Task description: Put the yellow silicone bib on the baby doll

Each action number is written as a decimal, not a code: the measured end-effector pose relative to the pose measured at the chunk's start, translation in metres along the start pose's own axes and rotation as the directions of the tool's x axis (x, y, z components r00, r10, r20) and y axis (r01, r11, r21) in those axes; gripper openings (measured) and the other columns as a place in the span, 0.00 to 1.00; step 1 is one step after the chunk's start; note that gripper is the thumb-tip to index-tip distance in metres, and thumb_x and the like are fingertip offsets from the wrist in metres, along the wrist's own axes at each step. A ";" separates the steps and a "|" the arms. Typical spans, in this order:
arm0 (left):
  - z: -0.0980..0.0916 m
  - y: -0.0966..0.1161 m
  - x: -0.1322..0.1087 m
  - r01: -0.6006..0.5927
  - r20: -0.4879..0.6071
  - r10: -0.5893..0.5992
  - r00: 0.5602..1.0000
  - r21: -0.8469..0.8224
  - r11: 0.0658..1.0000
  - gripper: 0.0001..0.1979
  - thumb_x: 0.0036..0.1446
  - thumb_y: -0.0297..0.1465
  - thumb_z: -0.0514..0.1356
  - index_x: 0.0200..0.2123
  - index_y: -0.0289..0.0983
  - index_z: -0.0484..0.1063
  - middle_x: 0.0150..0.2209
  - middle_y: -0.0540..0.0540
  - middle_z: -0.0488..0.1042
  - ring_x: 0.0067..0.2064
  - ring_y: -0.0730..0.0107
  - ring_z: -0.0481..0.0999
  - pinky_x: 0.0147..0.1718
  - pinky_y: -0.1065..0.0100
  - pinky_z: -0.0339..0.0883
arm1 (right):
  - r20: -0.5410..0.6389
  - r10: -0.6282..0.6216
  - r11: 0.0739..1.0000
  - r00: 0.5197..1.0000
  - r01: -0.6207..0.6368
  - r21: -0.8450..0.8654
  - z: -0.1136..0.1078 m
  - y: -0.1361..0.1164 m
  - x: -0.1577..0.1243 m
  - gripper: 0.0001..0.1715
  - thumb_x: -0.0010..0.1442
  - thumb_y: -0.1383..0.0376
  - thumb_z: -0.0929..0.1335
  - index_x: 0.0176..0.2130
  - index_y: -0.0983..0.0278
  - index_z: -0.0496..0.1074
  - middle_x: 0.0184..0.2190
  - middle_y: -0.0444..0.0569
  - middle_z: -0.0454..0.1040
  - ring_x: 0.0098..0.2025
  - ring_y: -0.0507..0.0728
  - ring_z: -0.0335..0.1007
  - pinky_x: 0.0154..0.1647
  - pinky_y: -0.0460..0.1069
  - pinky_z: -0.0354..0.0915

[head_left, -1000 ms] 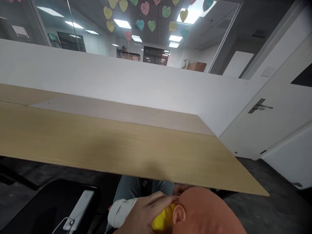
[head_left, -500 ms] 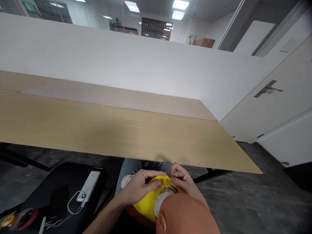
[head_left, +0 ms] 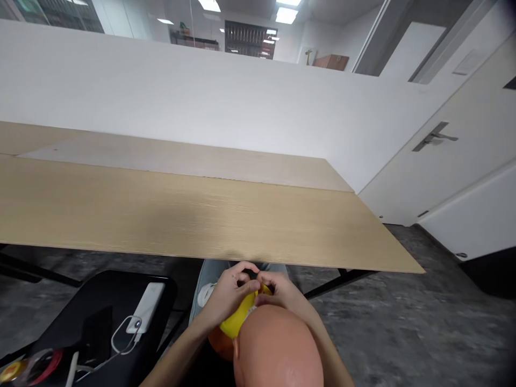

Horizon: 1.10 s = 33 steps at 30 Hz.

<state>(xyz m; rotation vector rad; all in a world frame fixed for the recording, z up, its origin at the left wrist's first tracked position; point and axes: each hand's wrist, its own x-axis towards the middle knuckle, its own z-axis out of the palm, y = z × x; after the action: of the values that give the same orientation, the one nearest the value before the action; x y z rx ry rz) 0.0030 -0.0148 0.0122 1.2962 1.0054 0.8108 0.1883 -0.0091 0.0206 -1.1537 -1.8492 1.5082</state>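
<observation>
A bald orange-tan mannequin head [head_left: 278, 346] fills the bottom middle of the view, close in front of me. A glossy yellow rubbery object [head_left: 237, 318] lies against its far side, partly hidden by the head. My left hand [head_left: 229, 293] and my right hand [head_left: 280, 287] meet above the head, their fingers pinching the top of the yellow object. An orange piece [head_left: 220, 344] shows beneath the yellow. Denim-covered legs [head_left: 213, 274] and a white item [head_left: 206, 294] lie beyond my left hand.
A pale wooden desk edge [head_left: 181, 220] runs overhead, in front of a white partition [head_left: 201, 102]. To the left, a black seat [head_left: 92, 322] holds a white power bank [head_left: 147, 306] with a cable. A red-rimmed tape roll [head_left: 36, 365] sits lower left. A door [head_left: 451, 172] stands right.
My hands have closed together over the yellow object, which shows less now. The mannequin head has shifted down-left, and the view has swung from tilted to nearly level.
</observation>
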 end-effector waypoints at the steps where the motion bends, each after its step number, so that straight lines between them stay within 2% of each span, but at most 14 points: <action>1: 0.000 0.000 0.001 -0.010 0.004 0.010 1.000 0.005 1.000 0.20 0.54 0.40 0.63 0.47 0.36 0.71 0.21 0.55 0.67 0.24 0.75 0.64 0.25 0.73 0.53 | 0.013 0.007 0.999 1.000 -0.007 -0.048 0.001 -0.001 0.002 0.18 0.52 0.60 0.74 0.25 0.65 0.63 0.21 0.39 0.58 0.25 0.48 0.50 0.24 0.46 0.45; 3: -0.001 0.001 0.002 -0.047 -0.010 0.047 0.999 0.026 0.999 0.17 0.58 0.40 0.59 0.46 0.36 0.71 0.27 0.50 0.73 0.29 0.71 0.70 0.29 0.72 0.58 | 0.031 0.014 0.996 0.999 -0.011 -0.090 0.003 -0.004 0.005 0.17 0.56 0.60 0.71 0.25 0.65 0.62 0.22 0.39 0.57 0.25 0.48 0.49 0.24 0.46 0.45; 6: -0.005 0.001 0.002 -0.073 -0.054 0.076 0.996 0.046 0.996 0.15 0.62 0.39 0.53 0.44 0.36 0.72 0.35 0.46 0.76 0.37 0.68 0.73 0.34 0.70 0.63 | 0.019 -0.007 1.000 1.000 0.007 -0.012 0.007 -0.008 0.003 0.18 0.62 0.58 0.66 0.26 0.65 0.62 0.22 0.40 0.59 0.25 0.48 0.50 0.25 0.46 0.46; 9: -0.009 -0.003 0.001 0.013 0.016 -0.013 1.000 -0.007 1.000 0.15 0.56 0.38 0.60 0.44 0.38 0.67 0.28 0.51 0.73 0.29 0.71 0.70 0.28 0.72 0.59 | -0.031 0.010 0.999 0.999 -0.008 0.045 0.011 -0.007 -0.003 0.21 0.64 0.54 0.65 0.27 0.66 0.65 0.23 0.43 0.64 0.26 0.49 0.54 0.26 0.46 0.48; 11: -0.011 -0.007 0.000 0.062 0.072 -0.061 0.996 -0.011 0.998 0.16 0.49 0.35 0.66 0.38 0.38 0.64 0.25 0.55 0.69 0.25 0.75 0.66 0.25 0.74 0.55 | -0.087 0.014 1.000 0.996 -0.013 0.021 0.013 -0.003 -0.006 0.25 0.64 0.50 0.64 0.26 0.66 0.66 0.22 0.44 0.64 0.26 0.50 0.56 0.27 0.47 0.49; 14: -0.012 -0.010 0.000 0.029 0.062 -0.035 0.997 0.099 0.995 0.18 0.46 0.35 0.68 0.27 0.37 0.59 0.23 0.57 0.62 0.25 0.79 0.59 0.23 0.75 0.49 | -0.121 0.002 1.000 0.993 0.001 0.024 0.015 0.000 -0.009 0.26 0.64 0.49 0.64 0.26 0.66 0.68 0.24 0.45 0.68 0.29 0.52 0.61 0.30 0.47 0.52; 16: -0.012 -0.008 0.000 -0.002 0.049 -0.006 0.999 0.149 0.989 0.18 0.47 0.36 0.68 0.24 0.36 0.59 0.23 0.57 0.60 0.26 0.78 0.59 0.24 0.74 0.50 | -0.123 -0.004 0.999 0.992 0.009 0.045 0.016 0.001 -0.009 0.25 0.65 0.49 0.64 0.28 0.65 0.70 0.25 0.45 0.69 0.29 0.52 0.63 0.32 0.47 0.54; 20: -0.015 0.003 -0.003 0.001 0.103 -0.010 0.995 0.090 0.996 0.11 0.51 0.35 0.66 0.30 0.35 0.68 0.28 0.52 0.69 0.31 0.74 0.67 0.30 0.73 0.59 | -0.166 -0.020 0.997 0.986 0.031 0.064 0.014 0.006 -0.008 0.25 0.64 0.50 0.64 0.27 0.66 0.68 0.23 0.44 0.66 0.28 0.51 0.59 0.32 0.47 0.53; 24: -0.020 0.014 -0.005 -0.054 0.153 0.032 0.988 0.141 0.988 0.08 0.56 0.33 0.61 0.37 0.34 0.75 0.36 0.48 0.75 0.38 0.68 0.71 0.37 0.71 0.62 | -0.230 0.028 0.980 0.973 0.018 0.196 0.012 0.019 -0.006 0.25 0.61 0.49 0.66 0.26 0.66 0.64 0.23 0.43 0.59 0.27 0.50 0.52 0.26 0.46 0.48; 27: -0.024 0.018 -0.006 -0.080 0.188 0.048 0.981 0.163 0.983 0.09 0.58 0.32 0.58 0.38 0.35 0.76 0.37 0.47 0.75 0.39 0.67 0.72 0.38 0.71 0.62 | -0.222 0.051 0.967 0.974 0.008 0.256 0.013 0.026 -0.005 0.24 0.60 0.49 0.67 0.27 0.67 0.65 0.23 0.43 0.59 0.26 0.49 0.51 0.26 0.45 0.47; 33: -0.027 0.017 -0.006 -0.056 0.248 0.032 0.968 0.090 0.994 0.11 0.59 0.34 0.59 0.41 0.35 0.77 0.39 0.46 0.76 0.41 0.65 0.72 0.39 0.70 0.63 | -0.189 0.092 0.926 0.978 -0.014 0.378 0.015 0.027 -0.005 0.25 0.59 0.47 0.68 0.28 0.66 0.64 0.24 0.43 0.60 0.26 0.49 0.54 0.25 0.45 0.48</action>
<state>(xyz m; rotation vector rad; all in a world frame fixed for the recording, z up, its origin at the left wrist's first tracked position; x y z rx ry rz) -0.0237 -0.0080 0.0298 1.4671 0.8270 0.6216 0.1871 -0.0208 -0.0087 -1.1282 -1.3298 1.6184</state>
